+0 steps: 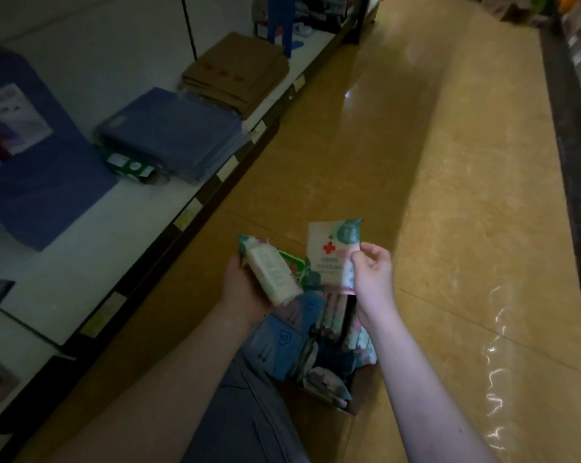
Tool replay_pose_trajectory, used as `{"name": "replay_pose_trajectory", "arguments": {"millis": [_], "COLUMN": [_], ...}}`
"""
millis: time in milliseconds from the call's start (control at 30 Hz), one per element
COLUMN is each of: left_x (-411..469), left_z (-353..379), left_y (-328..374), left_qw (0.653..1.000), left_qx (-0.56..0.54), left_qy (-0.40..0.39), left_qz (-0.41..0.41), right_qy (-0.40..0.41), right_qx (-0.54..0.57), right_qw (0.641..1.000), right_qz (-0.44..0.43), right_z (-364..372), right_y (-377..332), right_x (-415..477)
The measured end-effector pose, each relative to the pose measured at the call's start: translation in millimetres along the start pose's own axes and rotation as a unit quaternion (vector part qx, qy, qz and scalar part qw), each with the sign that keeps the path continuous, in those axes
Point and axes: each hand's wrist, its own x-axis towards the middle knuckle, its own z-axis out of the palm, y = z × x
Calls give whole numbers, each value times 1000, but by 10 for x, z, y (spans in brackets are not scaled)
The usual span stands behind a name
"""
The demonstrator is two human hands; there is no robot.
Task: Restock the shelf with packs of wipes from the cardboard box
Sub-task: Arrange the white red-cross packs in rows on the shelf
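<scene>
- Left hand [245, 289]: palm up, fingers curled round a small stack [277, 277] of packs; top one white, a green one beneath.
- Right hand [372, 272]: thumb and fingers pinch the right edge of the cross pack [330, 253], held upright above the box, just beside the stack.
- Cross pack: white and teal, red cross on the front; print below the cross too blurred to read.
- Box [345, 408]: on the floor [449, 228] under both hands; boxed packs [282, 349], blue, pink and teal, stand in it.
- Shelf [92, 262]: left of the box; one green pack [130, 166] lies beside blue folded goods [172, 135]. Edge tags [188, 213] unreadable.
</scene>
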Motion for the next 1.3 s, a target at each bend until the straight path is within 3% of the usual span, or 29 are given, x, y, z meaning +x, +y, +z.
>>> {"name": "replay_pose_trajectory", "arguments": {"millis": [133,300,467,700,1000,1300], "left_x": [-88,-279,-601,-1137,-2050,-3119], "left_z": [-96,-93,-244,-299,-104,-30], "left_y": [218,571,957,1512,2267,3030], "left_qw": [999,998,989,961,909,818], "left_qx": [-29,18,42,35,76,98], "left_qy": [-3,-31,41,102,104,182], "left_qz": [-21,59,134,256,398,536], "right_qy": [-44,-152,-258,-341,-431,-502], "right_qx": [4,14,-18,-14,63,125], "right_qw": [999,988,964,934,892,835], "right_qz": [-8,-5,-66,-104,-123,-187], "right_z": [237,671,1166,1756,2368,3189], "right_y": [-188,-449,-617,-997,-1805,-2508], "right_x": [-55,-182,-380,-639,-1213,-1944]}}
